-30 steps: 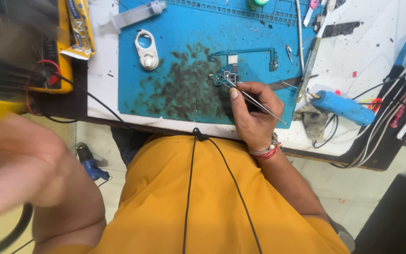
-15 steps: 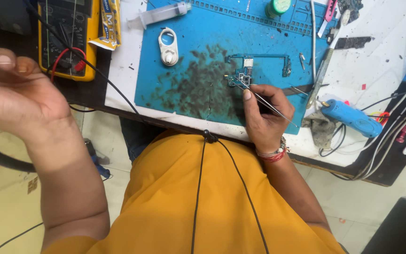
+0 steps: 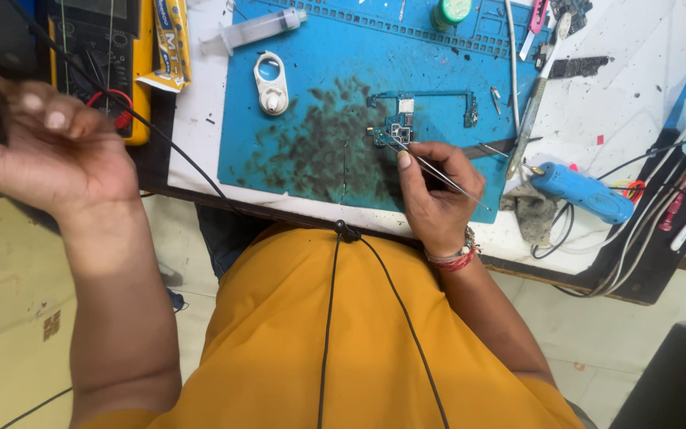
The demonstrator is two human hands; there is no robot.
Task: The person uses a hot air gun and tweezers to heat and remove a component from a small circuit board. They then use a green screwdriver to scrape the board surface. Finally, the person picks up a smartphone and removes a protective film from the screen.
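My right hand [image 3: 437,195] rests on the stained blue work mat [image 3: 311,87] and grips thin metal tweezers [image 3: 430,168]. The tweezer tips touch a small blue-green circuit board [image 3: 397,127] with a thin frame-like strip running to its right. My left hand [image 3: 61,151] is raised off the table's left edge, in front of a yellow multimeter [image 3: 101,48]. Its fingers are loosely curled, and nothing shows in them. A black lead [image 3: 160,143] from the meter runs past this hand.
On the mat lie a white oval plastic part [image 3: 271,83], a syringe [image 3: 257,30] and a green pot [image 3: 449,11]. A blue hand tool [image 3: 583,193], a grey rag [image 3: 529,213] and tangled cables [image 3: 645,230] sit at the right. My yellow shirt [image 3: 343,349] fills the foreground.
My left hand has risen from the lower left toward the multimeter and steadied. The right hand stays at the board with the tweezers.
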